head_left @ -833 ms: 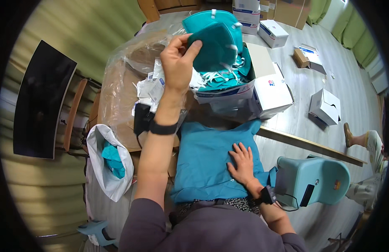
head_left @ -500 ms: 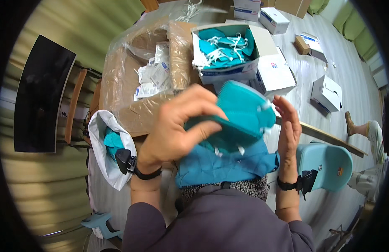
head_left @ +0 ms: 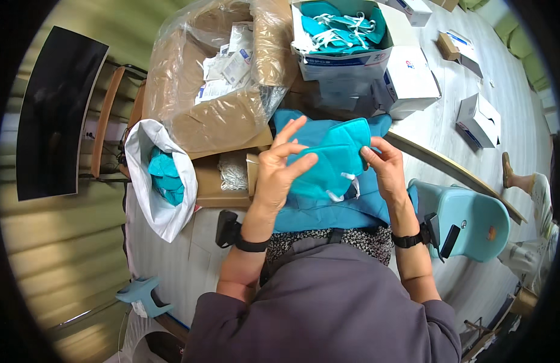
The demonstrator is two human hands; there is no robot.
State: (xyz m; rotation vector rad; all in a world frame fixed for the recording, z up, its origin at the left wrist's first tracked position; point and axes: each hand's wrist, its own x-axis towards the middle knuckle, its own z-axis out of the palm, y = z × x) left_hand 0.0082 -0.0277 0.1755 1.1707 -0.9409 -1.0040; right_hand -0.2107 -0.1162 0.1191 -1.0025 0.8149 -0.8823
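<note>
A teal face mask [head_left: 321, 172] with short white straps hangs between my hands, above the blue cloth [head_left: 310, 213] on my lap. Two teal panels overlap; I cannot tell whether they belong to one mask or two. My left hand [head_left: 275, 175] has its thumb over the mask's left edge, with the upper fingers spread. At the upper right edge, my right hand [head_left: 386, 166] pinches the teal fabric between thumb and fingers. An open white box [head_left: 346, 65] ahead holds several similar masks with white straps. More teal pieces lie in a white bag [head_left: 137, 181] at left.
A large plastic-lined carton [head_left: 219, 124] with small white packets stands ahead left. White cords fill a smaller carton [head_left: 222, 196] below it. White boxes [head_left: 413, 81] stand ahead right. A pale-blue plastic stool [head_left: 479, 212] is at right, and another person's leg [head_left: 522, 181] shows beyond.
Both hands have come lower and the right hand has closed on the mask's edge. The teal panels now face up, spread between the hands. The view has shifted, revealing the carton of cords.
</note>
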